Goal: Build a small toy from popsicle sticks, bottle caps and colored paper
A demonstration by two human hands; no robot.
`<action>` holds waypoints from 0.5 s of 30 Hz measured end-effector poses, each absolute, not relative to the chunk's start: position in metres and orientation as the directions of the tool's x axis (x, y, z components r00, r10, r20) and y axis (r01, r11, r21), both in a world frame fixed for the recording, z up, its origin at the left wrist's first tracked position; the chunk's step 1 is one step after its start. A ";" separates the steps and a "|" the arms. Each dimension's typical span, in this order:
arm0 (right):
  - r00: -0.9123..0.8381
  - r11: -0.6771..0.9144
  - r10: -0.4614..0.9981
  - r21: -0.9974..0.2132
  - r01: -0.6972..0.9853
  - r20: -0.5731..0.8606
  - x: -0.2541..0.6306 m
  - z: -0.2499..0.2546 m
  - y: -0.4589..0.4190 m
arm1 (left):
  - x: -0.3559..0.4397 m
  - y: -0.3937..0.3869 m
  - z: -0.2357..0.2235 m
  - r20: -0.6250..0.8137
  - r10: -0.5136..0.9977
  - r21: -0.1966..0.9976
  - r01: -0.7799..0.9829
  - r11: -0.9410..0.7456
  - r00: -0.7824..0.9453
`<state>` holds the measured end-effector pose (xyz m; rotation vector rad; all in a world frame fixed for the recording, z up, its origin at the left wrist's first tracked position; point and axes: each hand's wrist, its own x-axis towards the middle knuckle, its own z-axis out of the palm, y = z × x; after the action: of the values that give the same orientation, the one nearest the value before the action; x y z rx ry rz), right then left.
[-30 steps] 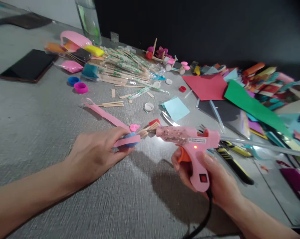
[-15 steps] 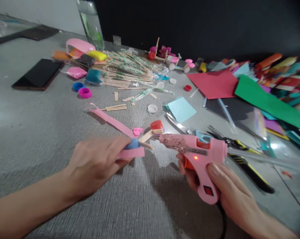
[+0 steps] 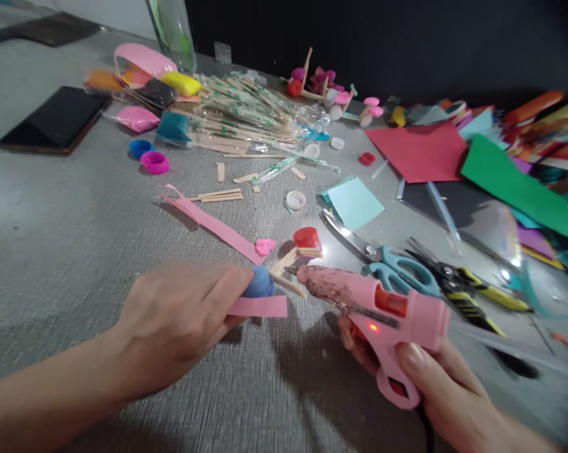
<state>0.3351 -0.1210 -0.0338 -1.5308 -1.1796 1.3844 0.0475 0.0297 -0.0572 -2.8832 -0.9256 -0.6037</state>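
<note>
In the head view my left hand point(image 3: 180, 318) is closed round a small craft piece with a blue rounded part point(image 3: 259, 281). Thin wooden sticks point(image 3: 290, 285) stick out from it, and a pink paper strip point(image 3: 262, 306) lies under the blue part. A red bottle cap point(image 3: 306, 238) shows at the far end of the sticks. My right hand point(image 3: 434, 384) grips a pink hot glue gun point(image 3: 354, 292) by its handle, its red light lit. The nozzle tip is close to the sticks; whether it touches them I cannot tell.
Teal-handled scissors point(image 3: 397, 270) and black-yellow pliers point(image 3: 467, 289) lie beyond the glue gun. A longer pink strip point(image 3: 212, 226), bottle caps point(image 3: 155, 162) and wrapped sticks point(image 3: 250, 107) spread across the table. Coloured sheets point(image 3: 420, 151) sit at right, a phone point(image 3: 52, 119) at left.
The glue gun's nozzle has moved left, nearer the joint of the sticks. My left hand keeps its hold on the craft piece. The whole view has shifted slightly.
</note>
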 end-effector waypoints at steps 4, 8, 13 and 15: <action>-0.027 -0.318 0.946 -0.938 0.141 -0.324 0.338 -0.037 -0.126 | 0.048 0.030 -0.055 0.354 0.528 0.044 0.551 -0.834 0.771; -0.024 -0.294 0.952 -0.931 0.215 -0.306 0.341 -0.038 -0.131 | 0.047 0.031 -0.057 0.367 0.503 0.007 0.538 -0.843 0.783; 0.001 -0.222 0.971 -0.896 0.384 -0.240 0.344 -0.036 -0.131 | 0.047 0.030 -0.056 0.386 0.486 0.020 0.519 -0.854 0.784; -0.005 -0.198 0.975 -0.886 0.419 -0.220 0.344 -0.035 -0.130 | 0.048 0.030 -0.056 0.389 0.485 0.043 0.510 -0.859 0.783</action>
<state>0.3444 -0.1296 -0.0353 -1.6690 -1.4536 1.1764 0.0476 0.0301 -0.0556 -2.9054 -0.8118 -0.6069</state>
